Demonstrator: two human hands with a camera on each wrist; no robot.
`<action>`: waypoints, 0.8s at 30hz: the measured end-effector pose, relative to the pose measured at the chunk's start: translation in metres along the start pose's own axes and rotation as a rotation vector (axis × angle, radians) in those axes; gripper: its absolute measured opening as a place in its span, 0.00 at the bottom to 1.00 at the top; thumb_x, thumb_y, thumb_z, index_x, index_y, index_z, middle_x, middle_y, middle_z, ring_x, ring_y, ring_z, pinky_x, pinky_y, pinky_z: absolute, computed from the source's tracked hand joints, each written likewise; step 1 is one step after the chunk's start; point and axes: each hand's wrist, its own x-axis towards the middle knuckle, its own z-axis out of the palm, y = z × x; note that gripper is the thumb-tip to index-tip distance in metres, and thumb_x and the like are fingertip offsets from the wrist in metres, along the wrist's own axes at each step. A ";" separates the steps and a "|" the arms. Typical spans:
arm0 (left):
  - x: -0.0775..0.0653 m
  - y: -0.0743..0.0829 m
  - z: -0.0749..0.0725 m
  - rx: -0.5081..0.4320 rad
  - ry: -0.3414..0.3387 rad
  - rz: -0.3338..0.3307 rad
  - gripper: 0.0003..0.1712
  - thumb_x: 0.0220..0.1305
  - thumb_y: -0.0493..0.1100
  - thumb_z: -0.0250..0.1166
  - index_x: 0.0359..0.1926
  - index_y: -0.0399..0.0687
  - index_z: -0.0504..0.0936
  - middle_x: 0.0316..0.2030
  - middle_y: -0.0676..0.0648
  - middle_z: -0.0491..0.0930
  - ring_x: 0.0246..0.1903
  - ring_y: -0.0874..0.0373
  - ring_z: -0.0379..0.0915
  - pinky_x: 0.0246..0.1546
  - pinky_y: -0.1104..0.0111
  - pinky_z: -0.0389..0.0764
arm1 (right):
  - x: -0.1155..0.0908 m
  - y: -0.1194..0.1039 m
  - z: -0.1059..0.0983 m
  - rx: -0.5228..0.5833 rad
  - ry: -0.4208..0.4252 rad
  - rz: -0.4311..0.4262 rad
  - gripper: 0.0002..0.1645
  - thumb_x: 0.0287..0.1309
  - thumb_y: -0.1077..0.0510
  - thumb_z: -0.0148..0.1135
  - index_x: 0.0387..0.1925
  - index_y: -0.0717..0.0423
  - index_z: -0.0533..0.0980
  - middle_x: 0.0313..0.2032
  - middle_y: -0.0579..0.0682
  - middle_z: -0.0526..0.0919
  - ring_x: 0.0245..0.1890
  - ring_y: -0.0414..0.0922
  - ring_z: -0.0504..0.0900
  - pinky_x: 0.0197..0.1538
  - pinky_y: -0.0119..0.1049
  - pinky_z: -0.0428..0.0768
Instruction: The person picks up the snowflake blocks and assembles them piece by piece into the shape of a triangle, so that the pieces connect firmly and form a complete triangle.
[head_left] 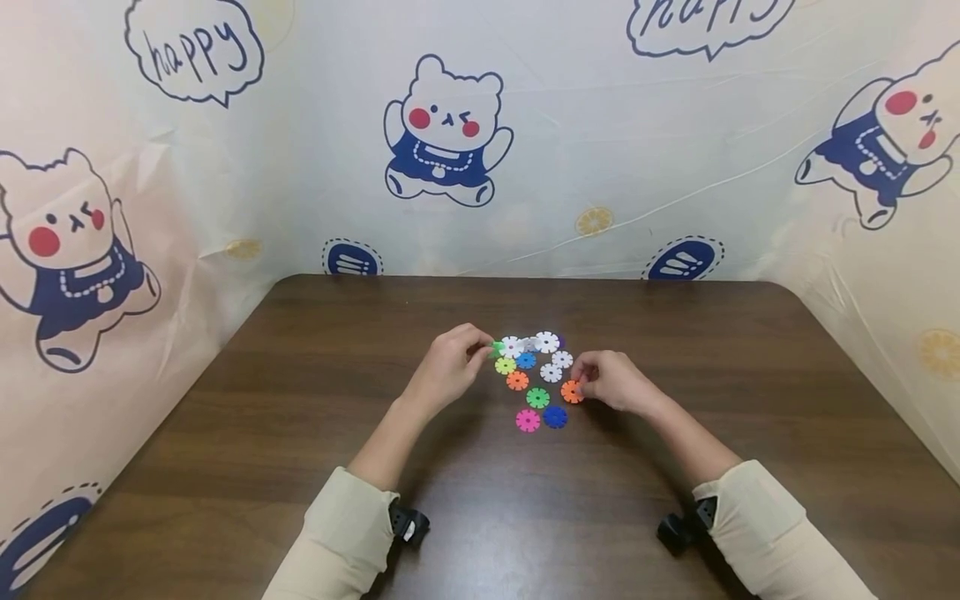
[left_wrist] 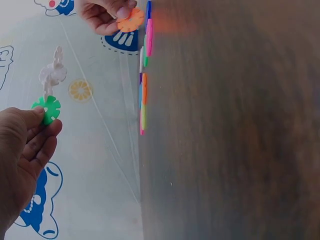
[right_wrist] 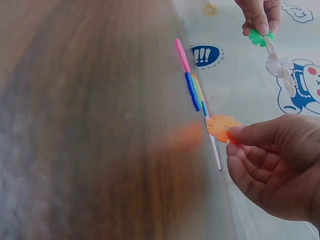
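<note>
Head: left hand [head_left: 448, 367] pinches a green disc [head_left: 497, 349], thumb and fingers closed up on it; white chain [head_left: 512, 347] of slotted discs extends from it. Right hand [head_left: 615, 381] pinches an orange disc [head_left: 571, 392] at the right of the group. Loose on the tabletop [head_left: 480, 517] between the hands: yellow disc [head_left: 506, 365], light blue disc [head_left: 527, 360], second orange disc [head_left: 517, 381], two white discs [head_left: 551, 372], second green disc [head_left: 537, 398]; pink disc [head_left: 528, 420] and dark blue disc [head_left: 556, 417] side by side nearest the person.

Left wrist: green disc between thumb and fingers, chain linked to it, both clear above the tabletop. Loose discs show edge-on, lying flat.

Right wrist: orange disc tilted in a thumb-and-finger grip, near the tabletop; can't tell if touching.
</note>
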 end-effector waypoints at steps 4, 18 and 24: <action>-0.001 -0.001 0.000 -0.004 -0.003 0.001 0.05 0.55 0.31 0.65 0.35 0.40 0.82 0.30 0.50 0.77 0.27 0.61 0.69 0.28 0.73 0.75 | 0.000 0.001 -0.001 0.039 0.093 -0.023 0.05 0.51 0.69 0.63 0.30 0.58 0.76 0.26 0.49 0.76 0.29 0.46 0.73 0.32 0.37 0.74; -0.002 0.000 -0.001 -0.016 -0.015 -0.003 0.05 0.55 0.31 0.65 0.35 0.40 0.81 0.30 0.50 0.77 0.27 0.61 0.70 0.28 0.74 0.75 | 0.000 0.000 -0.001 0.252 0.412 -0.039 0.07 0.53 0.65 0.65 0.35 0.61 0.75 0.32 0.56 0.79 0.30 0.49 0.73 0.32 0.35 0.74; -0.003 -0.001 -0.002 -0.018 -0.022 -0.008 0.05 0.56 0.32 0.65 0.35 0.40 0.81 0.31 0.50 0.77 0.27 0.61 0.69 0.28 0.74 0.75 | -0.001 -0.004 -0.001 0.396 0.444 0.013 0.11 0.55 0.61 0.63 0.39 0.62 0.74 0.38 0.56 0.77 0.36 0.50 0.72 0.37 0.35 0.75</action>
